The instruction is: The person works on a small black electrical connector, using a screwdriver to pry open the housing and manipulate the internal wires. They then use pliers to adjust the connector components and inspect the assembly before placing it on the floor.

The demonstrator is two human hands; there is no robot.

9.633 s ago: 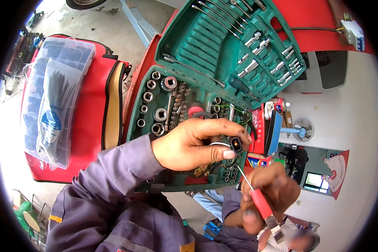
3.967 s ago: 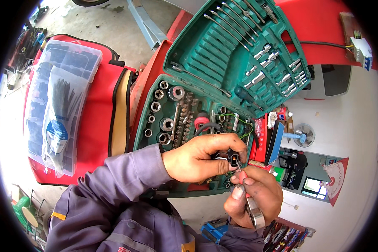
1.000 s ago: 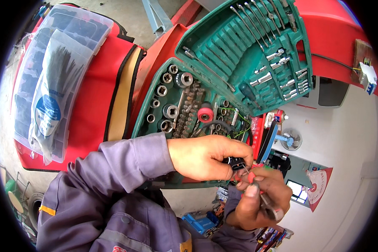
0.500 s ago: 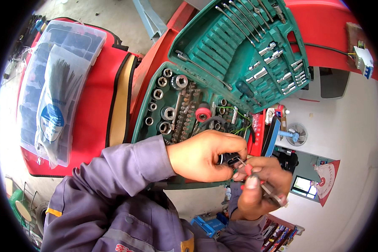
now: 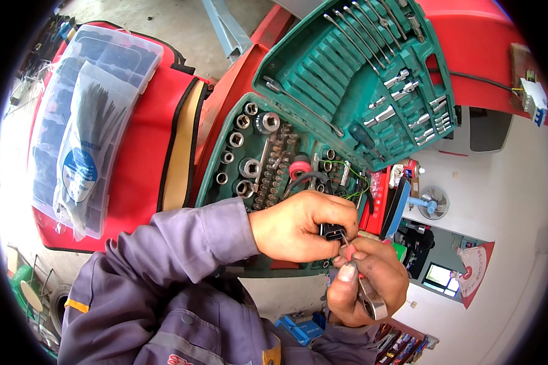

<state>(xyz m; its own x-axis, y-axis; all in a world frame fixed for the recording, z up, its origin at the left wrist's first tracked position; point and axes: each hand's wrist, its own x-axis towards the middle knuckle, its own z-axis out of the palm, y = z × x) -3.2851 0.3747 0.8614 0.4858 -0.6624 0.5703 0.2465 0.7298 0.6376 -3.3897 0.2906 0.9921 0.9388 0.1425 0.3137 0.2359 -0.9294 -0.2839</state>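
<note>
My left hand [image 5: 301,226] is closed around a small black plug connector [image 5: 333,232], its open end turned toward my right hand. My right hand [image 5: 374,267] pinches a slim red-and-metal tool [image 5: 351,251] between thumb and fingers. The tool's thin metal tip reaches to the connector's opening; whether it is inside I cannot tell. A broad shiny metal end of the tool sticks out below my right fingers. Both hands are above the near edge of an open green socket-set case [image 5: 222,196]. Dark cable and green wire [image 5: 366,176] lie over the case behind my left hand.
Sockets, bits and a red-and-black round part [image 5: 299,167] sit in the case; wrenches line its raised lid [image 5: 310,79]. At left, a clear organizer box [image 5: 125,58] and a bag of cable ties [image 5: 82,164] rest on a red padded cover [image 5: 143,146]. A fan [image 5: 432,204] stands at right.
My right hand has drawn in toward the left hand, and the tool has turned so its metal end shows more clearly. The whole view has shifted slightly. My left hand keeps its grip on the connector.
</note>
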